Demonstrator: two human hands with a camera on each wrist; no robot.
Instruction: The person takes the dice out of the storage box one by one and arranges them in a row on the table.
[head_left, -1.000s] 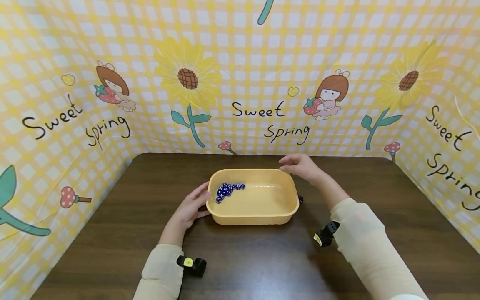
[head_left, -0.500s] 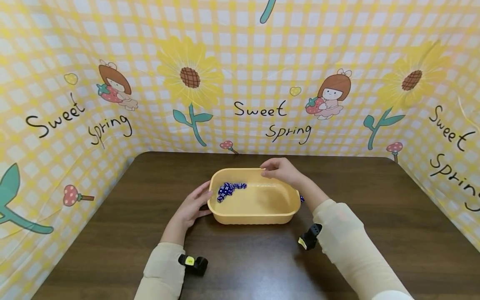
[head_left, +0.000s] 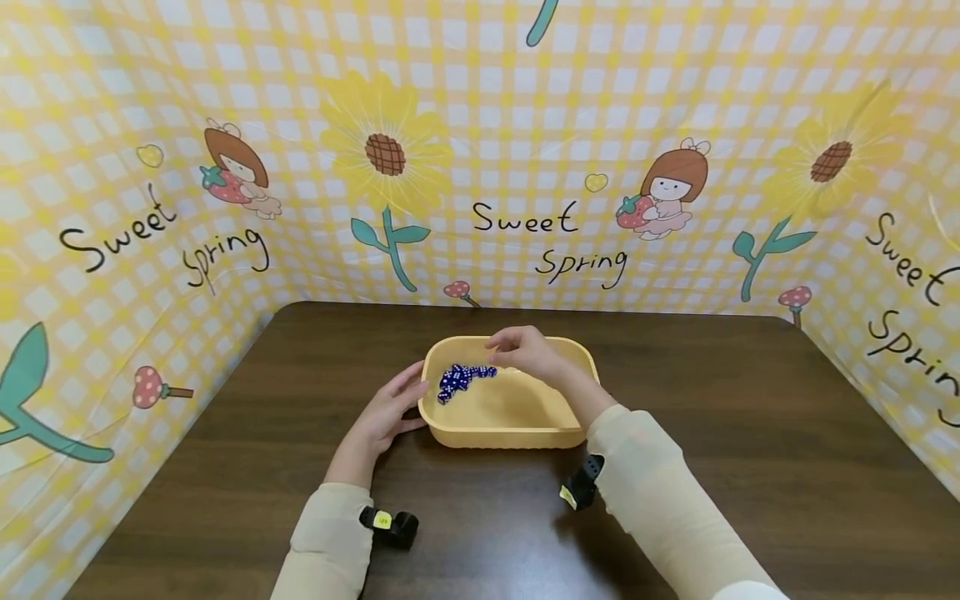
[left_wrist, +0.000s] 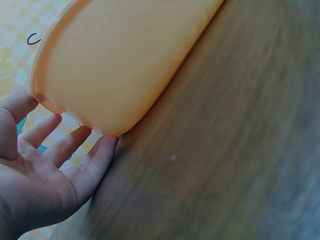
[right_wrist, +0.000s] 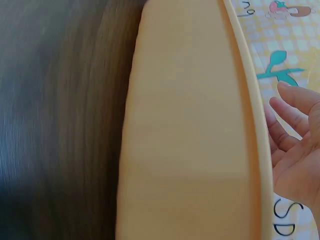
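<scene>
from up on the head, one view looks forward and down toward twelve o'clock across the yellow tub (head_left: 502,438). the left wrist view peers in closely from its seven o'clock, the right wrist view from five; both share its near wall (right_wrist: 190,125).

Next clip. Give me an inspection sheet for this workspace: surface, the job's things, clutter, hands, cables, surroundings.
Surface: dark wood-grain table.
Job's things: blue dice with white pips, clustered inside the left end of a yellow bin.
Clutter: nothing seen.
Hands: left hand touches the bin's left end from outside; right hand over the bin, its fingers loosely bent, no item seen in them.
Cables: nothing seen.
Surroundings: checked cloth at the back and sides, printed with sunflowers; pale sleeves, each with a black device near the wrist.
</scene>
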